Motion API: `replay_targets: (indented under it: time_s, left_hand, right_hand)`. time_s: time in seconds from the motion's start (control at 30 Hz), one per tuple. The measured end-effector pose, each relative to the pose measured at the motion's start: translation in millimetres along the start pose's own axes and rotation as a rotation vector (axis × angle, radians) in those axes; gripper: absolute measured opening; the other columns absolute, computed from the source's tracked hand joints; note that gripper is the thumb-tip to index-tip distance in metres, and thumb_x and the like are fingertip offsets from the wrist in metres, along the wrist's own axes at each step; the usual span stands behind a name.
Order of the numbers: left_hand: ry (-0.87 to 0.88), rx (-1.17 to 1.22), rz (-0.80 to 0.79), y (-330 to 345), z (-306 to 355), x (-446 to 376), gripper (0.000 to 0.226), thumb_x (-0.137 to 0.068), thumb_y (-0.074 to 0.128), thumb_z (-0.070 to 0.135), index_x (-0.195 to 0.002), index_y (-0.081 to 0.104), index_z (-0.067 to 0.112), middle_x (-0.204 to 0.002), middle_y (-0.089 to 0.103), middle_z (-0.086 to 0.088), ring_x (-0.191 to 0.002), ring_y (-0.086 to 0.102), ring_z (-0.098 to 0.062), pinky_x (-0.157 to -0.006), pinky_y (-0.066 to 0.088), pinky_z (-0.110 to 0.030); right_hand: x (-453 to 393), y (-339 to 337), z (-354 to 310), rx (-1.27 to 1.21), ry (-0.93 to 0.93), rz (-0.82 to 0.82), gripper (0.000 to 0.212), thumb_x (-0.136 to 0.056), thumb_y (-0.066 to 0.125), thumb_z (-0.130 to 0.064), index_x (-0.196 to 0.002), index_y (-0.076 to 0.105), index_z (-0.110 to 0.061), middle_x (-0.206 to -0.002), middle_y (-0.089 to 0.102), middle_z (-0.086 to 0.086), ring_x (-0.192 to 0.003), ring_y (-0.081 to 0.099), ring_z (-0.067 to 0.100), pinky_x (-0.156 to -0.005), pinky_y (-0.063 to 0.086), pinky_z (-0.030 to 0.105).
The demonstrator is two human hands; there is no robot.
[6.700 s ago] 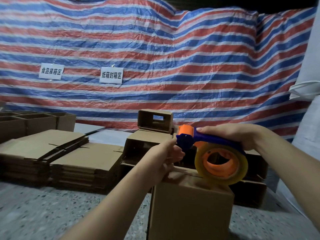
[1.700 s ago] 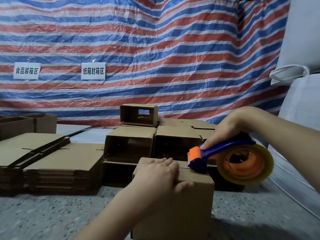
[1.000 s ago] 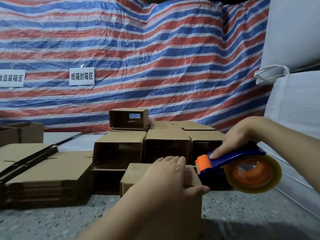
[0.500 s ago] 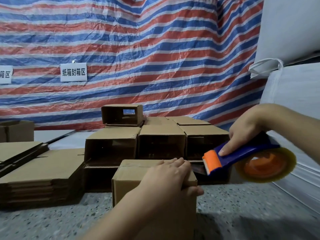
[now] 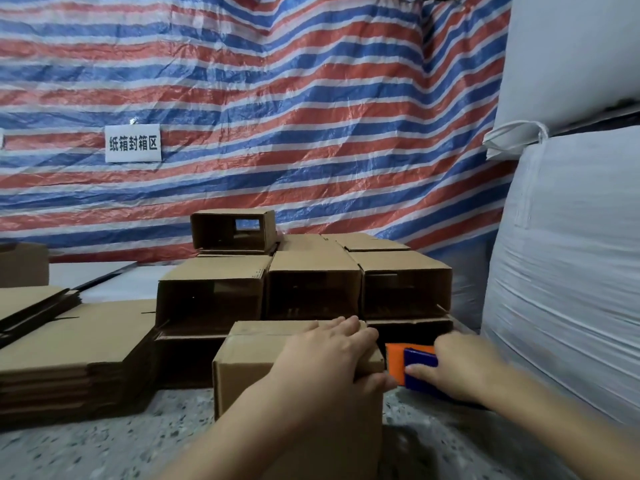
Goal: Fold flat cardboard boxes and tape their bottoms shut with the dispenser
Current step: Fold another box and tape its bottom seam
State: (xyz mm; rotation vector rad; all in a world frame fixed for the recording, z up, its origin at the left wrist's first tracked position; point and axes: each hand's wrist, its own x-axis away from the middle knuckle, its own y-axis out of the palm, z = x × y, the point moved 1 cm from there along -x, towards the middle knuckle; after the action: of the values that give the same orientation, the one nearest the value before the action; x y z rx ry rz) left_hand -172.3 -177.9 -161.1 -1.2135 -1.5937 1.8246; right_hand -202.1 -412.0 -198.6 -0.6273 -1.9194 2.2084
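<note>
While the left hand presses flat on the box, the right hand's grip apparently clasps the dispenser.

white sign reading 纸箱封箱区, fixed to the striped tarp

Matt brown corrugated cardboard is seen in the box and the flat stack. The dispenser is made of smooth orange and blue plastic. The floor is speckled stone; the tarpaulin is crinkled woven plastic, faintly glossy.
</note>
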Motion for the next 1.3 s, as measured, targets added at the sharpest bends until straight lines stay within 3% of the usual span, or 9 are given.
replay_targets:
  time_s: [0.23, 0.33, 0.47, 0.6, 0.7, 0.9, 1.1, 1.2, 1.3]
  left_hand:
    - [0.002, -0.001, 0.015, 4, -2, -1, 0.073, -0.089, 0.037, 0.074, -0.151, 0.027, 0.036, -0.159, 0.029, 0.006, -0.147, 0.023, -0.015, -0.118, 0.020, -0.036]
    - [0.012, -0.009, 0.023, 3, -2, 0, 0.072, -0.090, 0.037, 0.073, -0.151, 0.027, 0.035, -0.158, 0.030, 0.006, -0.147, 0.023, -0.015, -0.117, 0.021, -0.036]
    - [0.011, -0.021, -0.002, 4, -2, -3, 0.074, -0.091, 0.037, 0.072, -0.153, 0.024, 0.034, -0.161, 0.025, 0.004, -0.149, 0.019, -0.017, -0.119, 0.018, -0.038]
    - [0.024, -0.022, 0.023, 4, -3, -3, 0.069, -0.093, 0.040, 0.068, -0.152, 0.026, 0.034, -0.160, 0.027, 0.004, -0.148, 0.021, -0.016, -0.119, 0.018, -0.035]
    - [0.034, -0.015, 0.042, 3, -2, -1, 0.068, -0.093, 0.039, 0.068, -0.151, 0.028, 0.034, -0.158, 0.031, 0.004, -0.146, 0.025, -0.016, -0.117, 0.020, -0.034]
    - [0.037, -0.022, 0.060, 3, -2, 0, 0.064, -0.093, 0.038, 0.069, -0.145, 0.037, 0.032, -0.152, 0.040, 0.003, -0.142, 0.033, -0.018, -0.115, 0.025, -0.035]
    - [0.033, -0.040, 0.064, 4, -2, 0, 0.068, -0.093, 0.036, 0.069, -0.149, 0.031, 0.032, -0.157, 0.035, 0.002, -0.145, 0.028, -0.018, -0.118, 0.020, -0.035]
    - [0.025, -0.033, 0.047, 3, -2, 0, 0.072, -0.094, 0.032, 0.070, -0.153, 0.025, 0.030, -0.161, 0.028, 0.003, -0.148, 0.023, -0.017, -0.119, 0.017, -0.035]
    - [0.008, -0.023, 0.025, 2, -1, 0, 0.077, -0.093, 0.028, 0.071, -0.156, 0.016, 0.028, -0.163, 0.021, 0.004, -0.150, 0.017, -0.015, -0.120, 0.012, -0.034]
  right_hand:
    - [21, 48, -2, -0.091, 0.021, 0.065, 0.062, -0.084, 0.032, -0.086, -0.087, 0.058, -0.030, -0.081, 0.060, -0.010, -0.077, 0.060, 0.008, -0.064, 0.044, 0.026]
    - [20, 26, -8, 0.013, 0.068, 0.070, 0.079, -0.085, 0.011, -0.086, -0.082, 0.060, -0.025, -0.088, 0.065, -0.006, -0.088, 0.062, 0.014, -0.080, 0.045, 0.035]
    - [16, -3, -13, -0.467, 0.085, 0.196, 0.070, -0.091, 0.017, -0.076, -0.079, 0.062, -0.024, -0.074, 0.065, -0.003, -0.070, 0.061, 0.010, -0.060, 0.043, 0.026]
    - [24, -5, -37, -1.332, 0.275, -0.458, 0.072, -0.098, 0.032, -0.069, -0.100, 0.067, -0.007, -0.082, 0.072, 0.007, -0.059, 0.061, 0.015, -0.049, 0.043, 0.025]
    - [30, 0, -50, -1.555, 0.237, -0.640, 0.064, -0.097, 0.036, -0.068, -0.093, 0.064, -0.010, -0.066, 0.059, 0.003, -0.057, 0.048, 0.015, -0.050, 0.037, 0.027]
    - [30, 8, -64, -1.836, 0.243, -0.487, 0.031, -0.101, 0.052, -0.040, -0.097, 0.071, -0.016, -0.063, 0.054, 0.002, -0.048, 0.044, 0.010, -0.049, 0.031, 0.026]
    - [37, 11, -78, -1.661, 0.222, -0.281, 0.037, -0.103, 0.052, -0.037, -0.100, 0.074, -0.008, -0.084, 0.073, 0.019, -0.071, 0.064, 0.025, -0.063, 0.047, 0.033]
    - [45, 13, -84, -1.712, 0.238, -0.245, 0.033, -0.104, 0.051, -0.033, -0.105, 0.074, -0.009, -0.092, 0.077, 0.015, -0.087, 0.074, 0.030, -0.068, 0.055, 0.035]
    - [50, 13, -85, -1.571, 0.272, -0.174, 0.029, -0.105, 0.050, -0.028, -0.102, 0.070, -0.007, -0.084, 0.074, 0.011, -0.083, 0.070, 0.025, -0.065, 0.051, 0.032]
